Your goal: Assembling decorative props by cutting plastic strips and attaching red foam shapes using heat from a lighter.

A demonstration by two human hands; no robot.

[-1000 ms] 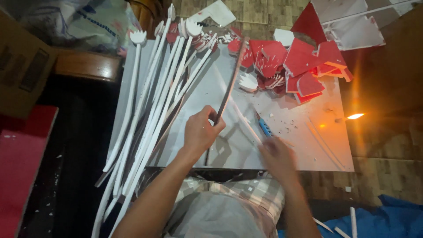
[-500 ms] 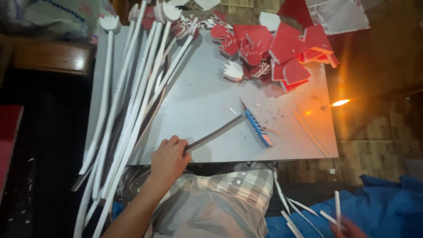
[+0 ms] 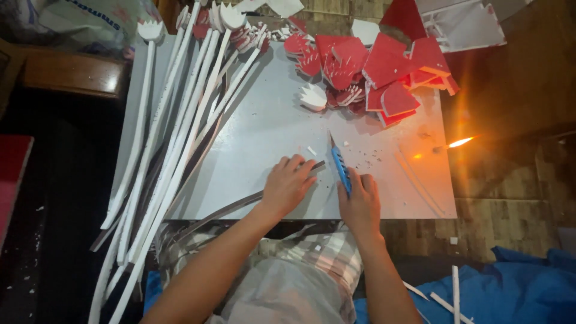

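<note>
Our right hand (image 3: 360,204) grips the blue knife (image 3: 339,166), blade pointing away; our left hand (image 3: 287,185) presses flat, fingers spread, on the metal ruler (image 3: 240,205) slanting left; red foam pieces (image 3: 372,69) ahead.

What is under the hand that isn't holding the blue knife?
The left hand presses a long metal ruler flat on the grey table. The ruler's part beneath the palm is hidden.

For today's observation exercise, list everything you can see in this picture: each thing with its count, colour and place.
Table: one, grey, centre.
Long foam strips: many, white, table's left side.
Foam pieces: a pile, red and white, far right of table.
Metal ruler: one, dark grey, near edge.
Utility knife: one, blue, beside the ruler.
Flame: one, orange, right of table.
Cloth: one, blue, lower right.
Left hand: pressing on the ruler.
Right hand: on the knife.
</note>
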